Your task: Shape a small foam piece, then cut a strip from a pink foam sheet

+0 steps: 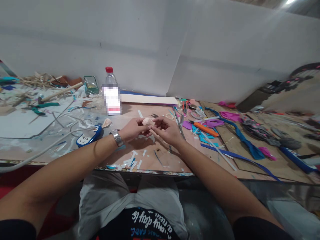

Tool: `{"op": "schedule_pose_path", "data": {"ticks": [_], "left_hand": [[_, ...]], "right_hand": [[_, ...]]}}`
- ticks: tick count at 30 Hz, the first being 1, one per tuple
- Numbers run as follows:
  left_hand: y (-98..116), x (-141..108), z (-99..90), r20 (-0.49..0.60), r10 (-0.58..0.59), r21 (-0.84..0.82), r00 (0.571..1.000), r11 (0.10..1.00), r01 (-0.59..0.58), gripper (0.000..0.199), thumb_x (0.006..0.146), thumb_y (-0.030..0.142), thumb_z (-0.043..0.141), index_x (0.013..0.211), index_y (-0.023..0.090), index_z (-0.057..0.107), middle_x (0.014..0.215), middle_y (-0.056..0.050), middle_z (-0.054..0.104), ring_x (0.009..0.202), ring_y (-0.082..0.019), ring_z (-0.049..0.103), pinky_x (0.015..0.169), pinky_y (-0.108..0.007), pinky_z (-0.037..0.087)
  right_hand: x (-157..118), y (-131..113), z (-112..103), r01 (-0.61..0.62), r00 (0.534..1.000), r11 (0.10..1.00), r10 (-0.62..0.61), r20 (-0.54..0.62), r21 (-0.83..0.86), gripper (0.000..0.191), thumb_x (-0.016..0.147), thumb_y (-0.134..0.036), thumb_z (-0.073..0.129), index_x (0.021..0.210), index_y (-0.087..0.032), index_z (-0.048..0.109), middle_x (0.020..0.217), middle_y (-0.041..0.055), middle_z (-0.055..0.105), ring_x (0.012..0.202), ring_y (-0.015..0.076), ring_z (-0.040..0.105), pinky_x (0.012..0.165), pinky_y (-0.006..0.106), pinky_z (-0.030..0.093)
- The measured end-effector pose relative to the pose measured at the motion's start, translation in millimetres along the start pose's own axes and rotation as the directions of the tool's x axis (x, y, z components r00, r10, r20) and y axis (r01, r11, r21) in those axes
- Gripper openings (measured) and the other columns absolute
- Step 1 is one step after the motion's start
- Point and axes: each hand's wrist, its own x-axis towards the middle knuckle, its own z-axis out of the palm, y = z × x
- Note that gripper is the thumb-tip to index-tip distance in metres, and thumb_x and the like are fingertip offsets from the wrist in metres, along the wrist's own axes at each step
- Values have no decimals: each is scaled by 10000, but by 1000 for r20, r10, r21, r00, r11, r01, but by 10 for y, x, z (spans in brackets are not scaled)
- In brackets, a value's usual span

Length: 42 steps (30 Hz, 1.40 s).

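Note:
A small pale peach piece, soft and crumpled like paper or cloth (148, 121), is held between my two hands above the table. My left hand (132, 129), with a metal watch (116, 137) on its wrist, pinches it from the left. From the other side, the fingertips of my right hand (168, 130) close on its right edge. The exact material is too small to tell. A similar peach piece (107, 123) lies on the table left of my left hand. Just behind my hands, dark scissor-like tips (155, 115) show partly.
A red-capped bottle (109, 70) stands behind my left hand. A blue-and-white power strip (89, 136) with a cable lies left. Paper scraps (132, 160) litter the front edge. An orange cutter (206, 129) and blue ribbon (240, 133) lie right; green-handled pliers (41, 107) lie far left.

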Motion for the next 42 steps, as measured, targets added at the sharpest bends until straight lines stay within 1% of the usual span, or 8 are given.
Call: {"op": "schedule_pose_path", "data": {"ticks": [4,7,13,21,28,32,36,42], "left_hand": [[-13,7,-15,2,18,-11,1000,1000,-18,262,754,269,804,894,95,668,716,-22,674,603,-97,622,593,-204,500],[-26,10,-26,39,43,4,998,999,-43,267,773,291,798,910,93,682,734,-30,678,620,-93,621,603,-199,494],[14,0,-13,9,-9,126,1000,992,8,193,804,264,770,871,104,685,702,-32,667,586,-92,600,571,-204,484],[39,-18,11,-9,0,203,1000,979,1,204,832,292,743,867,109,657,652,-9,637,552,-97,590,554,-212,477],[4,8,-19,-25,11,205,1000,979,-6,177,832,259,716,866,105,636,651,-8,623,537,-86,584,522,-192,443],[-13,6,-41,47,71,210,996,974,-79,242,824,311,739,920,109,647,696,-11,634,583,-93,598,566,-207,457],[-32,6,-33,63,54,156,997,986,-63,314,836,411,726,914,119,639,661,-7,623,589,-102,600,541,-205,417],[-11,3,-9,1,-15,11,1000,1000,15,315,792,350,761,745,156,517,578,35,551,597,-113,630,607,-226,470]], "right_hand": [[9,20,8,-58,997,995,62,-51,81,356,777,-470,792,935,-177,666,773,19,651,629,126,589,559,249,485],[17,34,8,-111,993,978,114,-10,177,378,764,-491,798,926,-173,671,786,22,665,616,127,602,555,254,502],[31,0,-16,-179,984,979,175,40,101,373,760,-517,788,805,-155,708,659,21,671,540,120,581,519,242,457],[47,-23,-19,-263,964,946,264,18,192,391,685,-512,840,768,-156,703,615,8,660,495,116,582,489,239,465],[53,-29,-10,-260,959,924,281,-36,282,375,643,-466,874,748,-156,692,636,-6,650,465,97,566,460,226,444],[39,-37,18,-259,959,913,281,-26,316,374,635,-452,884,753,-165,677,647,-8,660,467,103,575,460,233,457],[33,-45,23,-261,961,915,278,-11,309,389,641,-470,879,747,-166,661,631,-13,655,470,104,580,468,233,468],[38,-46,8,-258,959,920,281,-38,295,407,643,-479,880,753,-168,640,645,-14,653,470,101,577,473,236,463]]}}
